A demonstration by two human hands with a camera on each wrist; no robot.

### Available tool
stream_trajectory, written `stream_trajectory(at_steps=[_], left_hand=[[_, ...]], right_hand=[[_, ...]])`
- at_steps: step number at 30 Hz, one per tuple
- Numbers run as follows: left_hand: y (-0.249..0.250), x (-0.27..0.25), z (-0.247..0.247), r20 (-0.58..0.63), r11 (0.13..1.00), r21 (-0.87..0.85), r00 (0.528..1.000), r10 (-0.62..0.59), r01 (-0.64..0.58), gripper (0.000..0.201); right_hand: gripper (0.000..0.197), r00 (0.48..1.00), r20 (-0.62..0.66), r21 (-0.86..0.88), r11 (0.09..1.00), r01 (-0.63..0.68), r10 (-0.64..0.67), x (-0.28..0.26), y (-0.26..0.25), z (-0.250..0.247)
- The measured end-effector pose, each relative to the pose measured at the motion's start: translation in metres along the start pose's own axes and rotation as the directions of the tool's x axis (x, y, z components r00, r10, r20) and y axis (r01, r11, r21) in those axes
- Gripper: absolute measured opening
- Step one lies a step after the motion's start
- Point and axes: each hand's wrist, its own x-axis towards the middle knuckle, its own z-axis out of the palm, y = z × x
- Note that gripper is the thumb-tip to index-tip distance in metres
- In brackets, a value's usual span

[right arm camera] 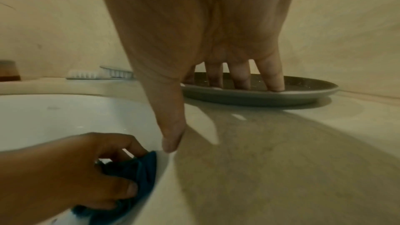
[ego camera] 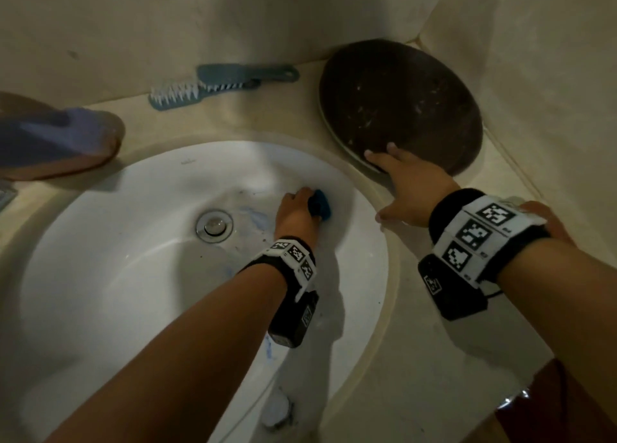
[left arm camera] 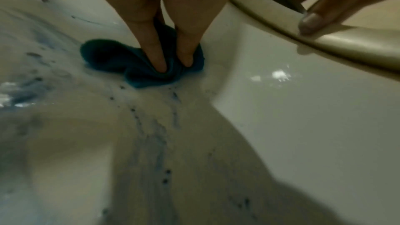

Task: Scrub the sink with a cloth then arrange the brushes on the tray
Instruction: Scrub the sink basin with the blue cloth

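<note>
My left hand (ego camera: 295,208) grips a bunched teal cloth (ego camera: 320,203) against the right inner wall of the white sink (ego camera: 117,259); in the left wrist view its fingers (left arm camera: 158,57) dig into the cloth (left arm camera: 112,57), and blue smears streak the basin. My right hand (ego camera: 405,183) lies spread and flat on the counter, its fingertips (right arm camera: 275,81) on the near rim of the round dark tray (ego camera: 417,108), its thumb on the sink's edge. Two grey-blue brushes (ego camera: 213,85) lie against the back wall.
The metal drain (ego camera: 214,226) sits in the middle of the basin. A brown and purple object (ego camera: 50,138) lies on the counter at the left. Tiled walls close the corner behind the tray. A small round white fitting (ego camera: 275,407) sits at the basin's near side.
</note>
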Motion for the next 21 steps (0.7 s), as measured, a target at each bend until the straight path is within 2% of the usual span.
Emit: stream_trajectory(at_steps=[6,9,11,14,18,19,21], left_hand=[[0.005,-0.008,0.002,0.079,0.987,0.096,0.99,0.119,-0.127,0.035],[0.001,0.002,-0.01,0.01,0.999,0.041,0.999,0.034,-0.035,0.036],[0.003,0.007,-0.011,-0.033,1.0,-0.006,0.999,-0.027,0.026,0.039],[0.015,0.001,0.0,-0.037,0.999,-0.036,0.999,-0.001,0.0,0.037],[0.018,-0.012,0.01,0.001,0.994,-0.098,0.999,0.052,-0.052,0.027],[0.017,-0.012,0.008,-0.008,0.988,-0.149,0.999,0.039,-0.04,0.025],[0.015,-0.005,0.0,-0.095,0.949,-0.312,0.993,-0.075,0.042,0.02]], right_hand=[[0.104,0.999,-0.034,-0.077,0.997,-0.001,-0.002,0.001,-0.005,-0.001],[0.097,1.0,-0.002,-0.068,0.997,0.024,-0.024,0.002,-0.003,-0.007],[0.084,0.999,-0.019,-0.034,0.998,0.047,-0.048,0.005,-0.002,-0.013],[0.065,0.997,-0.073,0.014,0.999,0.03,-0.028,0.014,-0.005,-0.019],[0.054,0.996,-0.087,-0.02,1.0,0.005,-0.007,0.019,-0.012,-0.014],[0.052,0.996,-0.093,-0.016,1.0,0.009,-0.01,0.019,-0.012,-0.013],[0.051,0.995,-0.097,-0.002,1.0,0.015,-0.016,0.017,-0.013,-0.011]])
